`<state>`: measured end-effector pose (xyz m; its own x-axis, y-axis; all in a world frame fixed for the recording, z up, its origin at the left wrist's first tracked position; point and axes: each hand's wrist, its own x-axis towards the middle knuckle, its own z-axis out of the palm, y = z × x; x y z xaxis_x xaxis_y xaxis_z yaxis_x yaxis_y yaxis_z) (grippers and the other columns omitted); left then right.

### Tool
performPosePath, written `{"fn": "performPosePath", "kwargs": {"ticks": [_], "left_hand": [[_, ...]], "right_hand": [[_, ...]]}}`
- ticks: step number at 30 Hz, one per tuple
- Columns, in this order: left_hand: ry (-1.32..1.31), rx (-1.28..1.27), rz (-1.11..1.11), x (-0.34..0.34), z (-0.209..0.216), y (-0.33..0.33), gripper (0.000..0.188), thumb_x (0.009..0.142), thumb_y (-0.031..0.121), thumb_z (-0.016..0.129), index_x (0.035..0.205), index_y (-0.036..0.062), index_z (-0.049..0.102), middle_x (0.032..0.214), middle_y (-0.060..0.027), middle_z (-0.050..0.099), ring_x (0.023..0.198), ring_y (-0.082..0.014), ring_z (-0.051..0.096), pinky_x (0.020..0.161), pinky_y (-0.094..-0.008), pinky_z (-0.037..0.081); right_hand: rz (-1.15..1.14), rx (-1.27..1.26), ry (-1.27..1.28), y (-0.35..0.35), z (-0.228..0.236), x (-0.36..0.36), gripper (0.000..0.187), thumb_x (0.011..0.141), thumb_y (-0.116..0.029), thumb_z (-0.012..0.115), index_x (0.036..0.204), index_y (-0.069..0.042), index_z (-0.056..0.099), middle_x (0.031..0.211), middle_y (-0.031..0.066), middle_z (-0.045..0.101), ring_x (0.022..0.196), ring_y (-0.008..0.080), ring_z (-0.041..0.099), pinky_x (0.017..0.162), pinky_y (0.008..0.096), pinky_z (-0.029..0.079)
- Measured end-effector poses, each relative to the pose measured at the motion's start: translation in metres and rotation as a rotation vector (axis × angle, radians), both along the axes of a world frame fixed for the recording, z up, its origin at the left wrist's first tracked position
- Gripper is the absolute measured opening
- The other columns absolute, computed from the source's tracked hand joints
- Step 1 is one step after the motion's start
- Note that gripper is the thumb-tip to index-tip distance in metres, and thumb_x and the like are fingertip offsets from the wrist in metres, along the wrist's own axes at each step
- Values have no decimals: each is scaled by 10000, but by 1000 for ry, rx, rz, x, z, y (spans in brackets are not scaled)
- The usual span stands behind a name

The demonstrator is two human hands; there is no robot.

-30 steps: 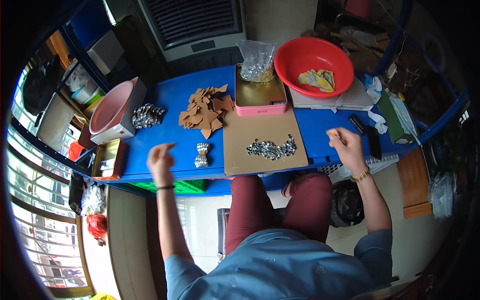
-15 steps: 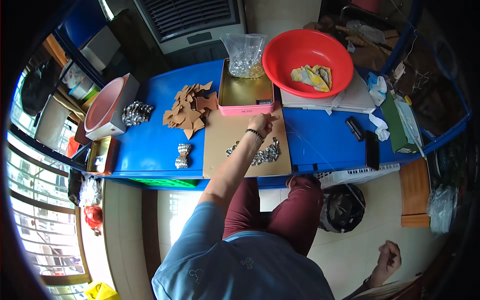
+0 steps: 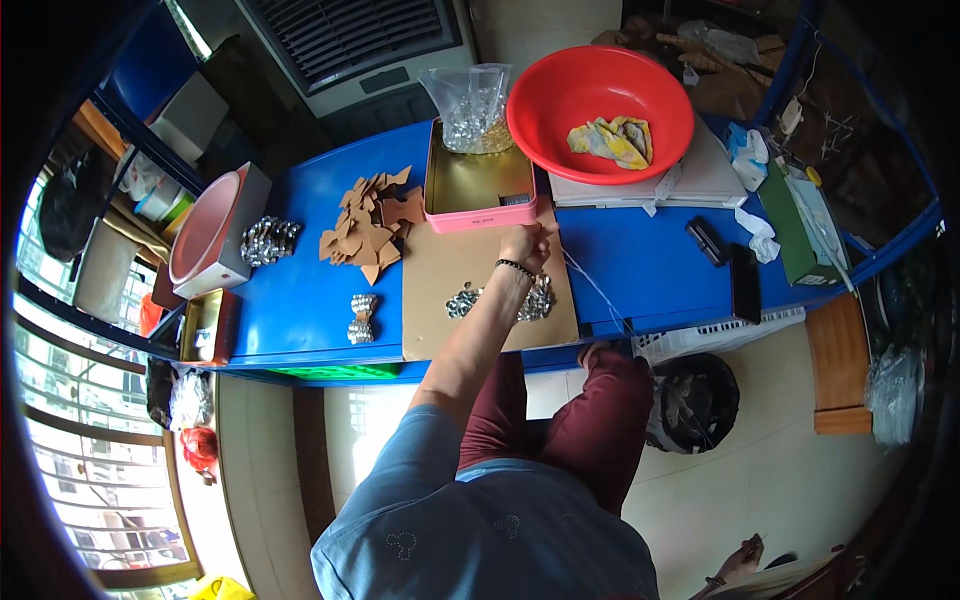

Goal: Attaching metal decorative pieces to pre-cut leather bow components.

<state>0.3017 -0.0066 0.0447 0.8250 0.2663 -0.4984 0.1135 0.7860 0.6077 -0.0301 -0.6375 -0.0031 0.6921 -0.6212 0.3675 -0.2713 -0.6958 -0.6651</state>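
My left hand (image 3: pixel 525 248), a dark bead bracelet on its wrist, is closed over the brown cardboard sheet (image 3: pixel 425 300), just before the pink-rimmed tin (image 3: pixel 482 218). Thin pale thread (image 3: pixel 597 290) runs from beside its fingers down over the table's front edge; the fingertips are partly hidden. Small shiny metallic pieces (image 3: pixel 537 299) lie in heaps on the sheet, on both sides of my forearm. Far from the table, low at the right, my right hand (image 3: pixel 740 560) has its fingers drawn together. What they hold, if anything, is too small to make out.
Cut cardboard pieces (image 3: pixel 362 228) and bundled shiny strips (image 3: pixel 362 318) lie left on the blue table (image 3: pixel 300 310). Behind stand a clear bag of metallic pieces (image 3: pixel 474 115) and a red basin (image 3: pixel 545 150) with a cloth. A black-lined bin (image 3: pixel 697 405) stands below right.
My right hand has moved lower and slightly left, toward the lower edge. My left hand stays before the tin, still closed. The view has shifted slightly, and the thread now hangs more steeply.
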Motion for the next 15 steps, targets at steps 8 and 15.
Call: {"fn": "performPosePath", "kwargs": {"ticks": [8, 15], "left_hand": [[-60, -2, -101, -29, -11, 0, 82, 864, 94, 396, 826, 55, 458, 717, -108, 594, 428, -140, 407, 394, -254, 342], [-121, -10, -192, -60, 1, -11, 113, 846, 130, 471, 753, 73, 498, 612, -42, 535, 421, -127, 390, 392, -245, 319]], "right_hand": [[109, -882, 845, -75, -118, -96, 184, 824, -132, 461, 811, -62, 631, 721, 99, 611, 622, 221, 582, 569, 329, 482], [-111, -658, 1056, -65, -150, -116, 228, 833, -152, 436, 727, -35, 600, 756, 122, 633, 623, 245, 614, 536, 361, 487]]}}
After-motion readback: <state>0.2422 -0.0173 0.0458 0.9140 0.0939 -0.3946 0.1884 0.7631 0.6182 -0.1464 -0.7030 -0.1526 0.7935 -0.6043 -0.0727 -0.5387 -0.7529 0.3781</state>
